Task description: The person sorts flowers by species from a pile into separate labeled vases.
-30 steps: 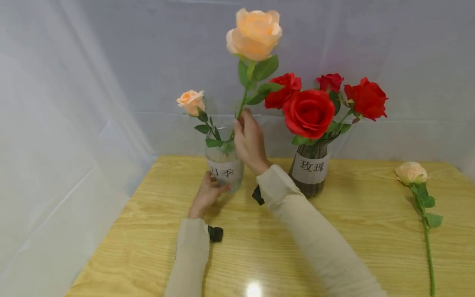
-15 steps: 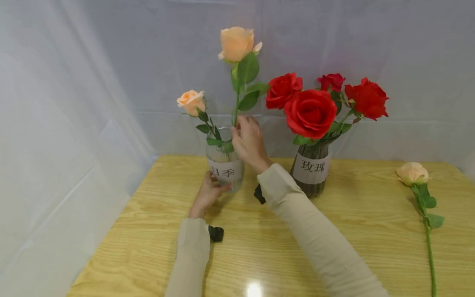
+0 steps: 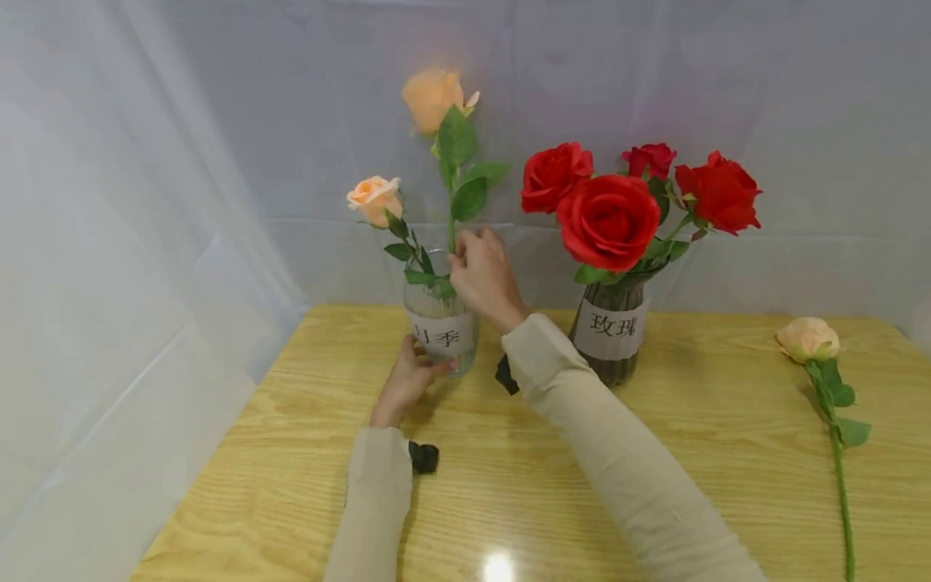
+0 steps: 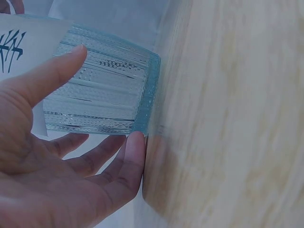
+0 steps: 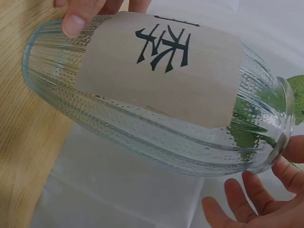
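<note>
A clear ribbed glass vase [image 3: 465,356] with a white paper label stands upright on the table, holding one small peach rose [image 3: 375,200]. My left hand [image 3: 409,378] grips the vase low down, thumb in front and fingers round the side; the left wrist view shows the vase base [image 4: 151,90] against the wood. My right hand [image 3: 489,275] pinches the green stem of a taller, blurred peach rose [image 3: 434,99] at the vase mouth. In the right wrist view, green leaves [image 5: 249,126] show through the glass, and the right fingers [image 5: 256,194] are beside the rim.
A dark grey vase [image 3: 614,364] with several red roses [image 3: 609,222] stands to the right. Another peach rose [image 3: 809,339] lies at the table's right, its stem toward me. White sheeting [image 3: 349,121] hangs behind and at the left of the wooden table [image 3: 305,485].
The tall peach rose has moved down and left toward the glass vase, its bloom turning away. My right hand has lowered slightly with its stem. My left hand stays on the vase.
</note>
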A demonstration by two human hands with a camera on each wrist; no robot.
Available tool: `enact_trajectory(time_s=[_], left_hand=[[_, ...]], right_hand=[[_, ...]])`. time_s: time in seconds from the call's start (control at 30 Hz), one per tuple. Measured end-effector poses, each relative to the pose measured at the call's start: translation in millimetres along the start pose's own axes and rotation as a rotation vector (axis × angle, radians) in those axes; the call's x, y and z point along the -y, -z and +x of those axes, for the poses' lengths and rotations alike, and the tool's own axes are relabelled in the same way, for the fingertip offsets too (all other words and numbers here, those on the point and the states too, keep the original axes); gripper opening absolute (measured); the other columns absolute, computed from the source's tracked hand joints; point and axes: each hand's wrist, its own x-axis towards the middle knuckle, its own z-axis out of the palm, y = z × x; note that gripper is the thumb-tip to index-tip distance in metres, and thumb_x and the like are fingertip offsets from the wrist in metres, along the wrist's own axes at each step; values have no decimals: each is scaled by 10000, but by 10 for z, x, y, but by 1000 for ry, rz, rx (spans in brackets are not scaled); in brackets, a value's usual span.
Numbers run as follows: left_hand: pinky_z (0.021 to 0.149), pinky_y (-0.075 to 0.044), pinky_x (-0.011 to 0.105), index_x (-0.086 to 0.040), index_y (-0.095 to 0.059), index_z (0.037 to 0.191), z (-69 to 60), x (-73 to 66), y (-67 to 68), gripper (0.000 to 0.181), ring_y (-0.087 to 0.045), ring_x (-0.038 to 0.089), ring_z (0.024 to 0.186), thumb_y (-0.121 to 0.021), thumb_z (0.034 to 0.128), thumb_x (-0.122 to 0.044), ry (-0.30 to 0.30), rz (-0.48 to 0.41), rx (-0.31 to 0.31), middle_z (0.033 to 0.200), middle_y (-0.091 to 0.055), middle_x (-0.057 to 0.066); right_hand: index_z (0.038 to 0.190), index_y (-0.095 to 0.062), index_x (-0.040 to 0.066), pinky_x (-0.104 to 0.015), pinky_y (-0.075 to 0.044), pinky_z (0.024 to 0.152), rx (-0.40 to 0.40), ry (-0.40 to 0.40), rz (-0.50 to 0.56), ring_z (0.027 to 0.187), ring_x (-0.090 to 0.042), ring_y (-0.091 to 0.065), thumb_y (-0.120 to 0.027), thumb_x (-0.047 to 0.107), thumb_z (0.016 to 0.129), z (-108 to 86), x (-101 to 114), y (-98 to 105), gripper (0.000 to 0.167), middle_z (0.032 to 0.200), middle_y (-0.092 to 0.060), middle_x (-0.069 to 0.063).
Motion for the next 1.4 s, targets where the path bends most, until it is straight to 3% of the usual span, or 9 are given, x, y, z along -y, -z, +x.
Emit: enact_trajectory(time_s=[0.23, 0.63, 0.9, 1.2, 1.4], left_hand=[[1064, -408, 558, 8, -197, 1551, -4, -24, -15, 822, -420, 457, 1338, -721, 926, -96, -13, -2, 6, 1518, -331, 288], [1034, -434, 557, 35, -221, 1534, 22, -15, -39, 817, -445, 467, 1306, -729, 904, -81, -37, 3, -4, 1498, -349, 310], [1036, -438, 555, 33, -213, 1535, -6, -12, -24, 813, -451, 472, 1313, -722, 913, -90, -42, 19, 1, 1492, -353, 309], [1028, -441, 556, 35, -178, 1552, -36, -25, -9, 833, -439, 466, 1325, -713, 930, -110, -39, 36, 8, 1499, -339, 310], [1029, -437, 570, 49, -158, 1554, -42, -19, 2, 842, -429, 479, 1329, -709, 937, -111, -43, 37, 15, 1498, -333, 322]], right_hand=[[936, -685, -9, -442, -461, 904, -19, -21, 0, 1051, -332, -575, -664, 98, 966, -12, -8, 35, 114, 1086, -622, -175], [944, -643, -26, -435, -522, 803, -148, -8, 183, 878, -338, -632, -688, 27, 913, -183, -169, 136, 76, 1008, -667, -181], [1048, -650, -37, -427, -521, 841, -86, -59, 243, 926, -339, -625, -675, 27, 932, -340, -290, 230, 134, 1040, -664, -204], [1147, -641, -4, -438, -526, 816, 25, -107, 211, 917, -326, -622, -666, 79, 959, -536, -303, 356, 207, 1024, -656, -165], [1150, -626, -23, -452, -537, 814, 48, -85, 211, 895, -348, -641, -677, 61, 941, -649, -354, 416, 231, 1007, -666, -188]])
